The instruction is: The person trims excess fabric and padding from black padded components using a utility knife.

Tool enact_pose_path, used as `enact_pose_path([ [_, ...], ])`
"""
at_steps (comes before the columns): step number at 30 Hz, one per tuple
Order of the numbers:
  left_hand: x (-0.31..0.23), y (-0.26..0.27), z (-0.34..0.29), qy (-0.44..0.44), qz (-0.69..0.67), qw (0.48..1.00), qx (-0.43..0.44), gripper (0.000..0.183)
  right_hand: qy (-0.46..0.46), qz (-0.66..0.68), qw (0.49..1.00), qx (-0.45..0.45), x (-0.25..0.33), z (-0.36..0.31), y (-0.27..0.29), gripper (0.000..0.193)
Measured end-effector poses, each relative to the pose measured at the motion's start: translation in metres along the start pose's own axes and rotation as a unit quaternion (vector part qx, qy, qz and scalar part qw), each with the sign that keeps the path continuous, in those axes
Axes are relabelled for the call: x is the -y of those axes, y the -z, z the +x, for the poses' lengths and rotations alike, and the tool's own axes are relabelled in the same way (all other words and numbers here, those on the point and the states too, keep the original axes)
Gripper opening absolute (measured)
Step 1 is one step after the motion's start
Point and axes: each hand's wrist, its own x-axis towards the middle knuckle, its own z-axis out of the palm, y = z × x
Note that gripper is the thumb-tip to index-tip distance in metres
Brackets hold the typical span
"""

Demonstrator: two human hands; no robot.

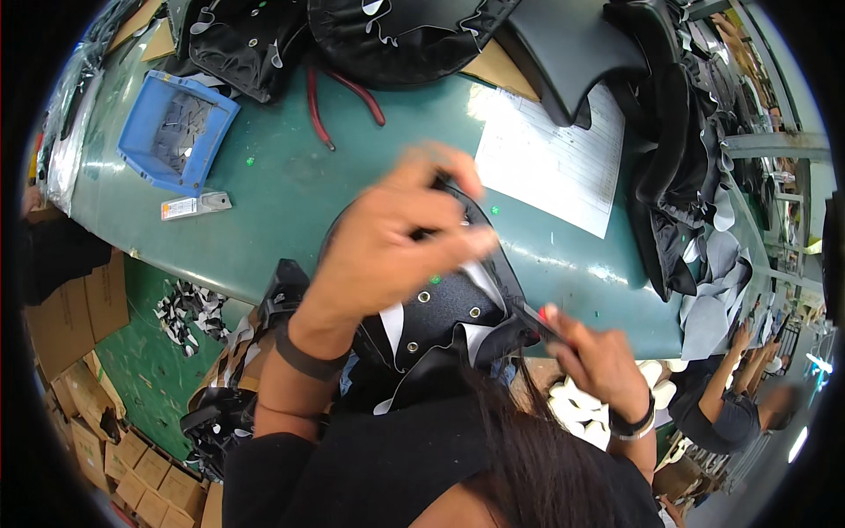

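My left hand (392, 238) is over the upper part of a black seat-like panel with a fabric cover (444, 308). Its fingers are bent and smeared by motion, so whether they grip the cover cannot be told. Metal eyelets dot the panel's dark face, and pale flaps hang from the cover's edge. Closed around a slim dark tool with a red part (544, 322), my right hand (603, 365) is at the panel's lower right corner. The tool's tip meets the black edge there; its exact kind is unclear.
On the green table (290, 176) are a blue bin (145, 145) of small metal pieces, a small grey box with a label (195, 206), red-handled pliers (352, 92) and a paper sheet (554, 158). Black covered pads (405, 44) line the far side. Cartons (145, 475) stand lower left; another person (726, 405) works at right.
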Motion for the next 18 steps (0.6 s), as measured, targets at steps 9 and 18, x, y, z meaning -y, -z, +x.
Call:
enact_pose_path([
  [9,-0.011,-0.038,-0.005,-0.064,0.391,0.889,0.229,0.020,0.044,-0.092,0.994,-0.043,-0.008,0.006,0.011,0.051],
  [18,0.007,-0.030,0.018,0.142,-0.090,0.981,0.101,0.029,0.006,-0.047,0.993,-0.110,0.002,-0.015,-0.029,0.052],
])
